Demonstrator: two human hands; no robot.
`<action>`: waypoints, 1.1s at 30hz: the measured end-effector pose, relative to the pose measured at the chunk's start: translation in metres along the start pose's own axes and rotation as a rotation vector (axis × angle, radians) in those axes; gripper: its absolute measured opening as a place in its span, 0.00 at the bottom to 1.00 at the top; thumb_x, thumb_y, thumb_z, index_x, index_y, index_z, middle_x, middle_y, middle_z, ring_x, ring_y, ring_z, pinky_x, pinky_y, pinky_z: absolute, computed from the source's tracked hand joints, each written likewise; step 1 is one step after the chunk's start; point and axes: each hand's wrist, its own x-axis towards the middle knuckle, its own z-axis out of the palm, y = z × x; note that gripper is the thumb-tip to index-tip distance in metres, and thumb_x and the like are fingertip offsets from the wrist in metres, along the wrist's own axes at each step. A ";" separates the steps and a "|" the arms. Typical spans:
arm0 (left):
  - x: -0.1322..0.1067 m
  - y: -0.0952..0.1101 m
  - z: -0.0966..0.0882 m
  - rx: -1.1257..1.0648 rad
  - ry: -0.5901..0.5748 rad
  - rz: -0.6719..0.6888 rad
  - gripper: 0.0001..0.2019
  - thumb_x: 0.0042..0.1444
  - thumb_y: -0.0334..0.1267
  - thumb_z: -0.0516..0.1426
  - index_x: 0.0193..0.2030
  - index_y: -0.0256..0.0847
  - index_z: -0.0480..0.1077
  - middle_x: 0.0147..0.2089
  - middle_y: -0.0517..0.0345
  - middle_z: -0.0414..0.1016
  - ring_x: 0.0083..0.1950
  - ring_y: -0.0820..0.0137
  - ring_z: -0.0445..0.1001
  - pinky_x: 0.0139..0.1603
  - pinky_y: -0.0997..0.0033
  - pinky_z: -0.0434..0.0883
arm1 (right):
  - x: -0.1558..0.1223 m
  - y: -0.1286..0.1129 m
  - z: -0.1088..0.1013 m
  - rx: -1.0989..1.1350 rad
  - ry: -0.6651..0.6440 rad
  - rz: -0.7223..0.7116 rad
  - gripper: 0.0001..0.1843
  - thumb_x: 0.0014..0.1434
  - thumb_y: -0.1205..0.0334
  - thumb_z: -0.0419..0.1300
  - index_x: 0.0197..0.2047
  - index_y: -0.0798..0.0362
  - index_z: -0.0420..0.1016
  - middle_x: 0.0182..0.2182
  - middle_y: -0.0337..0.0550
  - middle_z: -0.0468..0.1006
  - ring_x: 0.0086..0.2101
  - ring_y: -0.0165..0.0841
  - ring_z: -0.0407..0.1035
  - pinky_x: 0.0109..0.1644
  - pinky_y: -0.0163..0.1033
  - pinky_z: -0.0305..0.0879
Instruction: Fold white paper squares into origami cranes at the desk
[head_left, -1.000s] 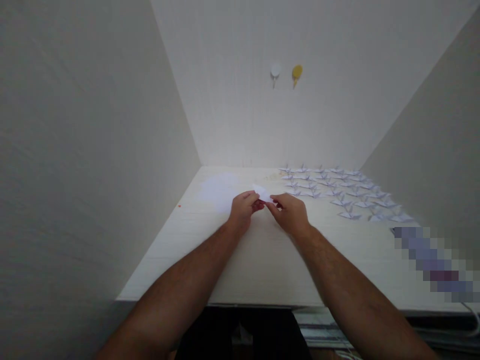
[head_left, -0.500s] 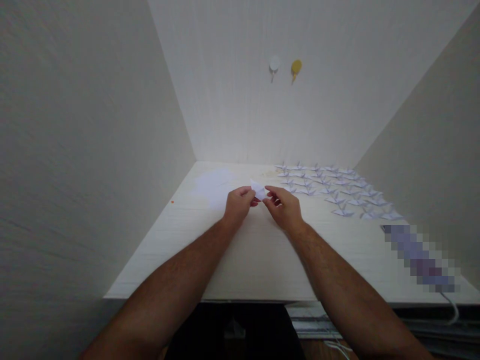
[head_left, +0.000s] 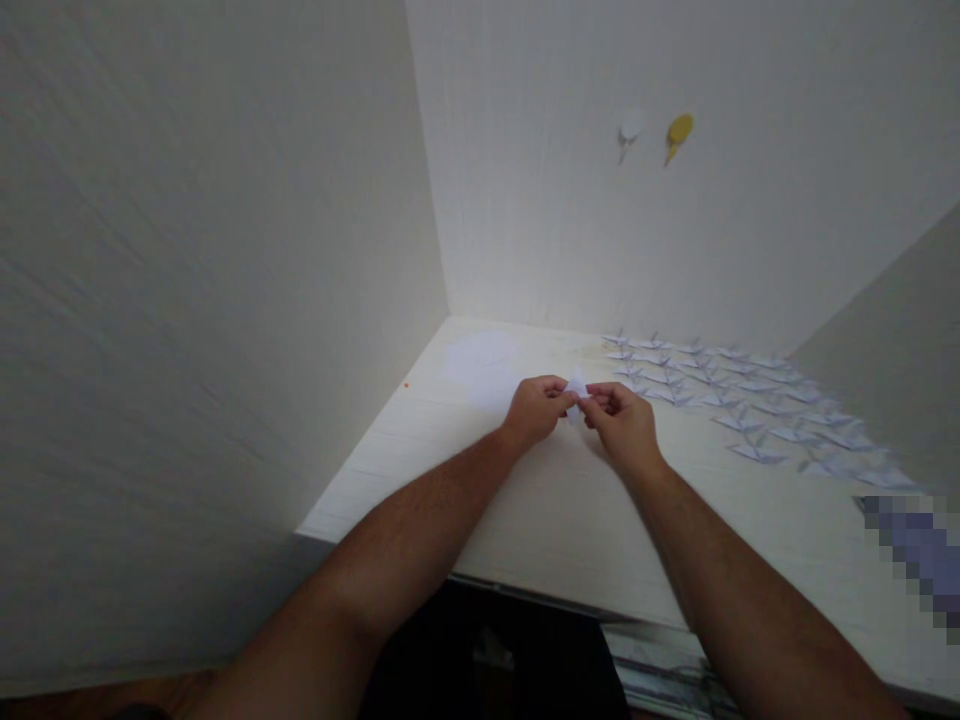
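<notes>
A pale side wall (head_left: 225,250) rises well to the left of the fingers, and a lighter back wall (head_left: 540,220) stands beyond them. Below the fingers spreads a whitish tabletop (head_left: 555,520), its near edge on the body side of them, above a pair of dark-clothed legs (head_left: 435,640). Both bare forearms reach in from the near side and lead up to the fingers.

To the right of the fingers, and partly farther off, many white origami cranes (head_left: 754,383) stand in rough rows, the nearest ones close to the right hand. Well to the right and nearer the body than the fingers lies a long object (head_left: 926,555) masked by coarse pixels. Just left of the fingers and a little beyond, loose white paper sheets (head_left: 484,365) lie flat.

The left hand (head_left: 536,408) and the right hand (head_left: 624,425) almost meet, each pinching one side of the same piece between thumb and fingers. High beyond the fingertips, a yellow wall hook (head_left: 680,130) and a white wall hook (head_left: 630,128) hang side by side. Between the two sets of fingertips is the small folded white paper (head_left: 577,384), one point directed away from the body; its lower part is partly hidden by the thumbs. Well left of the fingers, an orange speck (head_left: 406,385) sits near the tabletop's edge.
</notes>
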 end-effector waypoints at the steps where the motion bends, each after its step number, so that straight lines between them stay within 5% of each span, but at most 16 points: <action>1: 0.000 0.000 -0.001 -0.002 -0.005 -0.003 0.03 0.44 0.35 0.62 0.26 0.38 0.74 0.23 0.58 0.74 0.24 0.74 0.70 0.27 0.74 0.68 | 0.001 -0.002 0.000 0.024 -0.006 0.049 0.17 0.49 0.50 0.64 0.35 0.56 0.74 0.22 0.41 0.74 0.21 0.30 0.68 0.25 0.36 0.64; 5: 0.002 -0.002 -0.003 -0.002 -0.027 -0.014 0.06 0.43 0.37 0.64 0.27 0.37 0.75 0.25 0.57 0.76 0.25 0.73 0.72 0.28 0.73 0.69 | 0.002 -0.008 -0.001 0.055 -0.020 0.104 0.14 0.47 0.51 0.64 0.28 0.54 0.71 0.18 0.38 0.72 0.19 0.29 0.65 0.23 0.34 0.61; 19: -0.001 0.001 -0.002 0.280 0.043 0.112 0.06 0.48 0.37 0.61 0.32 0.42 0.79 0.28 0.58 0.79 0.27 0.70 0.74 0.29 0.74 0.68 | 0.002 -0.010 0.002 0.009 -0.004 0.028 0.12 0.49 0.53 0.64 0.28 0.54 0.72 0.20 0.37 0.71 0.20 0.27 0.63 0.24 0.32 0.58; 25: -0.001 -0.002 -0.003 0.275 0.008 0.124 0.09 0.49 0.37 0.60 0.36 0.41 0.79 0.33 0.57 0.80 0.34 0.68 0.76 0.35 0.73 0.71 | 0.002 -0.012 0.001 0.003 -0.058 0.005 0.13 0.51 0.52 0.63 0.30 0.55 0.75 0.19 0.37 0.72 0.20 0.26 0.62 0.24 0.32 0.57; 33: -0.002 0.003 0.000 0.199 -0.021 0.080 0.08 0.50 0.36 0.59 0.35 0.37 0.78 0.30 0.57 0.80 0.29 0.71 0.76 0.31 0.74 0.73 | 0.003 -0.013 0.000 0.039 -0.027 0.048 0.11 0.49 0.56 0.62 0.28 0.56 0.76 0.17 0.36 0.71 0.19 0.26 0.61 0.23 0.31 0.56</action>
